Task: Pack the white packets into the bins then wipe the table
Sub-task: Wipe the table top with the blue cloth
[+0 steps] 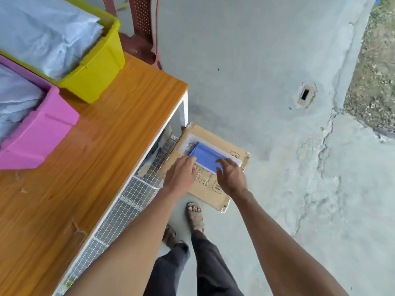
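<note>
White packets (42, 33) fill the yellow bin (96, 75) and the pink bin (42, 133), both standing on the wooden table (96, 167) at the left. Beside the table's end, on the floor, lies a cardboard box (215, 189) with a blue cloth (205, 157) on a white tray on top of it. Both hands reach down over that cloth. My left hand (181, 176) has its fingertips at the cloth's near left edge. My right hand (230, 176) hovers with spread fingers over the cloth's right part. Whether either hand touches the cloth I cannot tell.
A red plastic chair (143, 28) stands behind the table's far corner. A wire mesh shelf (132, 199) runs under the tabletop. My feet in sandals (195, 214) stand on the grey concrete floor (277, 60), which has cracks and a small drain hole (305, 95).
</note>
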Tool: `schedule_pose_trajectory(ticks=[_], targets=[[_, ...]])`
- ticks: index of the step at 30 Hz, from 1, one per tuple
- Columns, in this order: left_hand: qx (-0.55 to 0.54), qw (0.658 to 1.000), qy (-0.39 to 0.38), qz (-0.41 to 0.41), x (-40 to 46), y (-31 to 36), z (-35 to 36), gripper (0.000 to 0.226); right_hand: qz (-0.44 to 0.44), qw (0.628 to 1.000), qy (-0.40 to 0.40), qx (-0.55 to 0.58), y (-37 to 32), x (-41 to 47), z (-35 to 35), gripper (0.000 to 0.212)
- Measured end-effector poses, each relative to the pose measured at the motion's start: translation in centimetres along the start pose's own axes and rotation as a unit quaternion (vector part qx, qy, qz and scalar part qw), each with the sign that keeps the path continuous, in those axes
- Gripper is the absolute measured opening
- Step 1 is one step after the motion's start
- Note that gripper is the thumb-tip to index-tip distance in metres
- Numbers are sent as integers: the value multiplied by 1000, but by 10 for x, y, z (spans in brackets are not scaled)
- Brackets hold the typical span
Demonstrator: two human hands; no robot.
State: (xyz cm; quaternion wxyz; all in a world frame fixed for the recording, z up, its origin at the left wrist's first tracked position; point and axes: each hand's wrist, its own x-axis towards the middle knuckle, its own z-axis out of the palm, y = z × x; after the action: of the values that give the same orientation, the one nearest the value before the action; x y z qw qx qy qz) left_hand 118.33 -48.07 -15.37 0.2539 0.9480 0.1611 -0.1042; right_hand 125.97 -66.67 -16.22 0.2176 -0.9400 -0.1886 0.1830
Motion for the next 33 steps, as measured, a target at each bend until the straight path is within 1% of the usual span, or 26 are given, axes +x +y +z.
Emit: schedule_pose_trajectory(ticks=[2, 5, 8, 12, 14, 17, 20, 23, 26, 29, 33], targets=[[-10, 1000, -5, -23, 28, -2, 22, 38, 24, 1000, -1, -5, 17, 20, 17, 34], [-18, 999, -9, -34, 67, -12, 62, 34, 57, 998, -4, -14, 39, 45, 42, 34], [-9, 999, -25, -18, 100, -17, 89, 32, 68, 997, -6, -42, 59, 63, 66, 31], [68, 996, -37, 38, 121, -10, 95, 36, 70, 992, -37, -97, 75, 74, 89, 23], [93, 993, -50, 50, 127, -9, 102, 35, 69, 990, -52, -113, 78, 78, 95, 22], [109, 990, -57, 62, 133, -9, 110, 41, 70, 984, -75, -143, 80, 83, 101, 29], [125, 989, -49, 61, 136, -9, 112, 38, 73, 977, -95, -175, 79, 85, 102, 38], [142, 987, -49, 61, 138, -7, 112, 39, 72, 973, -103, -193, 79, 87, 99, 35], [153, 985, -44, 61, 140, -8, 111, 35, 73, 970, -112, -201, 80, 88, 97, 28], [160, 984, -43, 60, 141, -8, 111, 32, 64, 972, -101, -200, 80, 87, 95, 28], [170, 984, -27, 54, 141, -8, 113, 31, 63, 980, -45, -181, 80, 81, 105, 38]])
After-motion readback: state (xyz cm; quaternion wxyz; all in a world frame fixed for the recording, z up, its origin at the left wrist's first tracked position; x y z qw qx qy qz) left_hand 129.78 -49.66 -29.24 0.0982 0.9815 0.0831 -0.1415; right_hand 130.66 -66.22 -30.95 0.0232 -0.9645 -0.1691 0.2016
